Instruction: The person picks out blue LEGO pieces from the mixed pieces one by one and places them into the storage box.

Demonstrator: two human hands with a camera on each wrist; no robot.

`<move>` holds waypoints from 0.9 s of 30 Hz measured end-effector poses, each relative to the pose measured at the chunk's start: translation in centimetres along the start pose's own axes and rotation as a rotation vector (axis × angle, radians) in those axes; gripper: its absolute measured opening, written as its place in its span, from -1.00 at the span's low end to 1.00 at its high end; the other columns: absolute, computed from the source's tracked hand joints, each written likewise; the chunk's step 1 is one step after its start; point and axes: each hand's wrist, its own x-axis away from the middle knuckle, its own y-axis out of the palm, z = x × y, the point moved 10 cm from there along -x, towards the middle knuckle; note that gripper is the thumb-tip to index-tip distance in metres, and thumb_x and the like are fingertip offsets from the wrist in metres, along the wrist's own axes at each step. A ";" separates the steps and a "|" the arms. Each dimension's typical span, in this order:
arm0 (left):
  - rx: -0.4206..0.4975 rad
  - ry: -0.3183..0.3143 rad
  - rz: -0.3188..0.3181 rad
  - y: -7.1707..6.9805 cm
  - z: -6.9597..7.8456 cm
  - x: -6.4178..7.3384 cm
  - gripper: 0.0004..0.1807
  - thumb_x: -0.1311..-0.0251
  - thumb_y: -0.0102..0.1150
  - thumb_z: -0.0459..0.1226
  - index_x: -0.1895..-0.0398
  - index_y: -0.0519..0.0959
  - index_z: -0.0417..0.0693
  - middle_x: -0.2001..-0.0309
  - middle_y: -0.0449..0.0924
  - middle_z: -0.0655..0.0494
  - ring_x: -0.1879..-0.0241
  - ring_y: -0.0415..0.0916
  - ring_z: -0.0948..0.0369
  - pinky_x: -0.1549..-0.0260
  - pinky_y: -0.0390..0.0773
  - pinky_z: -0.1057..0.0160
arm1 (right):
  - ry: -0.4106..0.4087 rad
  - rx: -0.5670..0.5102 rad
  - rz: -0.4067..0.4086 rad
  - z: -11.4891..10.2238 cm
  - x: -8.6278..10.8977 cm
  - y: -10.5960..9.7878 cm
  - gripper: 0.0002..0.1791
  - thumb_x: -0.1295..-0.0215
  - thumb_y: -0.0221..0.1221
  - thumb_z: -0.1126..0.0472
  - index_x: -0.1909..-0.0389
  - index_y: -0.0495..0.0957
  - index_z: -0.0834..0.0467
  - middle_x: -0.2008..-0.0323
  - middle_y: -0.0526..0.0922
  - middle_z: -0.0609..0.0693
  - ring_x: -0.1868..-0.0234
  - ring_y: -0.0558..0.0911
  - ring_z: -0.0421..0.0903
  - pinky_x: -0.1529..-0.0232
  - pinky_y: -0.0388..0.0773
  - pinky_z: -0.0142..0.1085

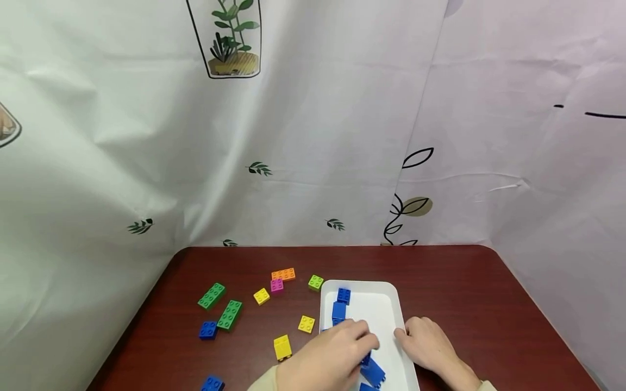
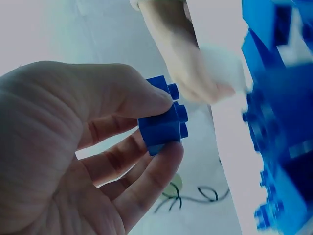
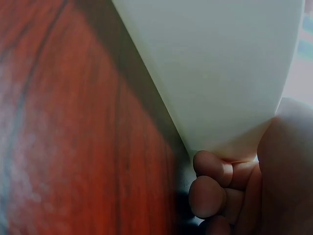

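Observation:
My left hand is over the white tray, and its thumb and fingers pinch a blue building block, whose studs show in the left wrist view. Blue blocks lie in the tray, among them a small one at the far end and a larger one at the near end; the left hand hides part of the row. At the tray's right side, my right hand grips the wall, thumb at the rim and curled fingers against the outside.
Left of the tray, loose blocks lie on the dark red table: green, blue, yellow, orange, pink and lime. A printed curtain hangs behind the table.

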 end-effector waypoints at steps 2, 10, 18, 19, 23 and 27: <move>-0.036 0.042 -0.021 0.7 1.0 -0.9 -0.53 -0.24 0.46 -0.11 -0.20 0.56 0.19 0.06 0.60 0.37 0.13 0.44 0.49 0.01 0.53 0.60 | 0.003 -0.005 -0.005 0.1 0.0 0.0 -0.47 -0.24 0.21 0.13 0.86 0.21 -0.02 0.81 0.18 -0.18 0.69 0.16 -0.21 0.65 0.06 -0.35; -0.135 0.191 -0.035 3.1 4.0 -2.2 -0.54 -0.34 0.23 0.18 -0.18 0.61 0.22 0.11 0.65 0.38 0.26 0.45 0.56 0.10 0.48 0.70 | -0.012 0.001 0.011 0.1 -0.1 -0.2 -0.49 -0.23 0.19 0.15 0.85 0.21 -0.01 0.80 0.22 -0.17 0.70 0.19 -0.20 0.65 0.10 -0.35; -0.175 0.237 -0.045 4.7 5.3 -2.3 -0.57 -0.45 0.11 0.15 -0.22 0.56 0.20 0.08 0.60 0.35 0.27 0.46 0.60 0.15 0.47 0.73 | -0.021 0.004 0.018 0.0 -0.1 -0.4 -0.49 -0.23 0.19 0.15 0.86 0.23 0.00 0.81 0.23 -0.16 0.71 0.22 -0.20 0.66 0.12 -0.34; -0.177 0.239 -0.047 4.9 5.4 -2.3 -0.57 -0.44 0.12 0.15 -0.22 0.56 0.21 0.07 0.60 0.35 0.26 0.46 0.59 0.14 0.48 0.72 | -0.024 0.003 0.017 0.0 -0.1 -0.4 -0.49 -0.23 0.19 0.15 0.86 0.22 0.00 0.81 0.22 -0.17 0.71 0.21 -0.20 0.66 0.12 -0.34; -0.218 0.250 -0.054 5.4 5.7 -2.4 -0.56 -0.42 0.13 0.17 -0.22 0.55 0.25 0.06 0.59 0.37 0.19 0.47 0.58 0.12 0.51 0.69 | -0.029 0.005 0.018 -0.2 -0.1 -0.4 -0.48 -0.23 0.19 0.15 0.87 0.21 0.00 0.82 0.20 -0.17 0.71 0.18 -0.21 0.66 0.09 -0.35; -0.229 0.242 -0.076 5.9 5.7 -2.5 -0.56 -0.40 0.14 0.19 -0.23 0.56 0.30 0.04 0.60 0.40 0.18 0.49 0.58 0.12 0.53 0.67 | -0.030 0.012 0.018 -0.3 0.0 -0.3 -0.48 -0.23 0.19 0.15 0.87 0.21 -0.01 0.82 0.19 -0.17 0.71 0.17 -0.21 0.66 0.09 -0.35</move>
